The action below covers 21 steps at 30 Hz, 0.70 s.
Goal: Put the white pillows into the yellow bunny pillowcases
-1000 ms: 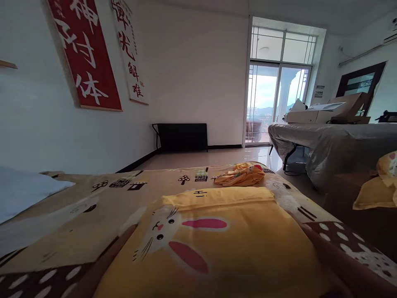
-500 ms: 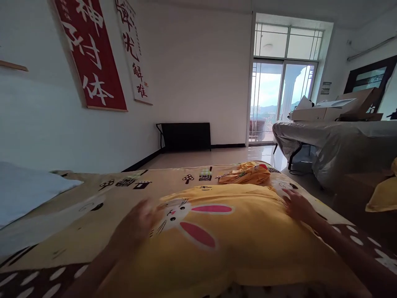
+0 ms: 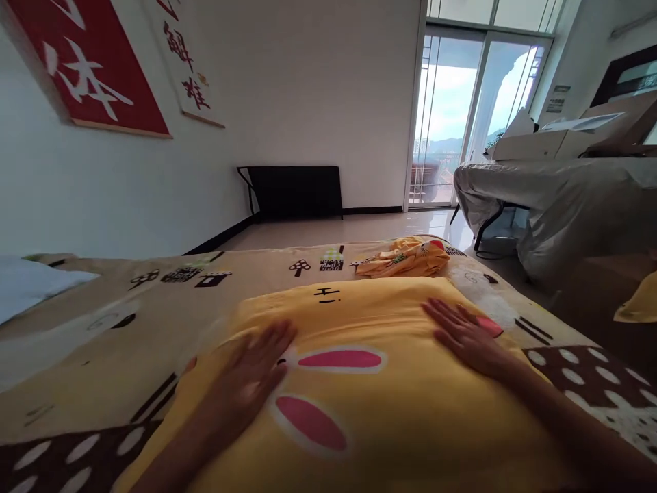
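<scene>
A yellow pillow [image 3: 400, 411] with a rabbit print and the word "Hi" lies on the bed in front of me. My left hand [image 3: 256, 370] rests flat on its left part, fingers stretched out, covering most of the rabbit's face. On the pillow's right part lies my right hand [image 3: 469, 339], palm down with the fingers extended, beside a small red patch. Beneath the pillow spreads a beige patterned bed cover [image 3: 169, 322]. A crumpled orange cloth [image 3: 405, 259] sits just beyond the pillow's far edge.
A white pillow [image 3: 41, 284] lies at the far left of the bed. To the right, a plastic-covered table [image 3: 554, 188] carries an open cardboard box [image 3: 528, 145]. A black folded panel [image 3: 298, 193] leans near the back wall. Part of a yellow cloth [image 3: 639, 301] shows at the right edge.
Both hands have moved from the pillow's sides onto its top and lie flat there. The pillow looks flatter and more spread out. The view has tilted downward.
</scene>
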Available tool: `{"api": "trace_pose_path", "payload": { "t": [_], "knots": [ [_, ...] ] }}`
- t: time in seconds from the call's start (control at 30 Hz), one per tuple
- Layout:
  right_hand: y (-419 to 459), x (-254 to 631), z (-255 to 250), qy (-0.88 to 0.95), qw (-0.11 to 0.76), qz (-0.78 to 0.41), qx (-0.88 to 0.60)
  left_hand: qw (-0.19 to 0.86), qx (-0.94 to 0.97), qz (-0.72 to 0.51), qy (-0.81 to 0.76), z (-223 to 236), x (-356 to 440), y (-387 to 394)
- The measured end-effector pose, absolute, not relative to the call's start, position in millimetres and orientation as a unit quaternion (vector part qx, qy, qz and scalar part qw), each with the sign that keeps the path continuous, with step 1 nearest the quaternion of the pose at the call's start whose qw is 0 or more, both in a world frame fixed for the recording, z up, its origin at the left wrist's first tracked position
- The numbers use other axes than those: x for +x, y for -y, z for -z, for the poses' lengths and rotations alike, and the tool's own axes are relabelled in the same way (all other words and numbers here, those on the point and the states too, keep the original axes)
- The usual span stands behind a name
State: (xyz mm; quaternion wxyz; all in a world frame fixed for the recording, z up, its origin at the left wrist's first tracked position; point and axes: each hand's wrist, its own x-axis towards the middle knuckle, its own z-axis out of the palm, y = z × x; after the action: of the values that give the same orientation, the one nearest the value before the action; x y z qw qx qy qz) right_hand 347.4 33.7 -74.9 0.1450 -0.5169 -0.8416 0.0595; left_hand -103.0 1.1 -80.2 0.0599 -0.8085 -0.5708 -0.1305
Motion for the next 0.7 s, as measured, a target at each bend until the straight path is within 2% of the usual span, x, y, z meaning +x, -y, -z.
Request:
{"api": "trace_pose_path", "payload": {
  "t": [0.13, 0.23, 0.33, 0.4, 0.5, 0.6, 0.7],
  "knots": [
    [-38.1, 408.1, 130.1, 0.774, 0.137, -0.089, -0.611, 0.063, -0.733, 0.194, 0.649, 113.5, -128.3, -3.9],
    [-39.7, 421.1, 144.7, 0.772, 0.150, -0.079, -0.612, 0.070, -0.736, 0.200, 0.643, 116.7, -134.0, -2.2],
    [-36.2, 415.7, 119.7, 0.778, 0.120, -0.056, -0.614, 0.079, -0.747, 0.179, 0.635, 89.3, -133.9, 11.2],
    [-27.9, 396.5, 86.4, 0.773, 0.117, -0.008, -0.623, 0.127, -0.747, 0.170, 0.630, 58.8, -118.2, 24.3],
    [-8.5, 334.4, 34.9, 0.786, 0.197, 0.072, -0.581, 0.218, -0.749, 0.193, 0.595, 14.4, -59.0, 38.3],
    [6.0, 262.2, 11.2, 0.845, 0.226, 0.042, -0.483, 0.148, -0.820, 0.130, 0.538, -5.5, 8.2, 35.2],
    [7.8, 245.5, 26.7, 0.854, 0.206, 0.002, -0.478, 0.080, -0.841, 0.078, 0.530, 10.0, 20.2, 27.4]
  ]
}}
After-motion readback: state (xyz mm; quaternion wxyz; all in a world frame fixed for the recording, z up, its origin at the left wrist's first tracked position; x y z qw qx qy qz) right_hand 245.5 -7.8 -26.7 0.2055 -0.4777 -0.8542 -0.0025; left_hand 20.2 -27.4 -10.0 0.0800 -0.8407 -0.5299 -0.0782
